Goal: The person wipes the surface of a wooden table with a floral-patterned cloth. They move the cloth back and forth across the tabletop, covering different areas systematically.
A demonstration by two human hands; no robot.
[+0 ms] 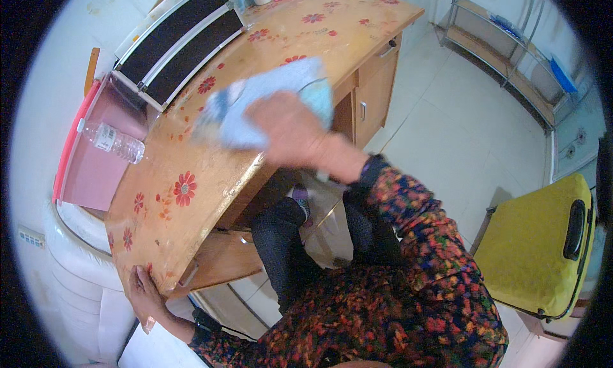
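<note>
Blurred by motion, my right hand [289,128] grips a light blue cloth [273,95] over the front part of a wooden desk [230,162]. The cloth hangs partly beyond the desk's front edge, and its underside is hidden. Red flowers pattern the glossy desktop. At the desk's near left corner, my left hand [146,293] rests on the edge, its fingers on the top and nothing seen in its grasp.
A clear plastic bottle [115,140] lies by a pink-edged box [91,176] at the desk's back. Beside it stands a black case with silver trim [182,42]. A yellow suitcase [531,243] and a metal shelf [503,56] are to the right.
</note>
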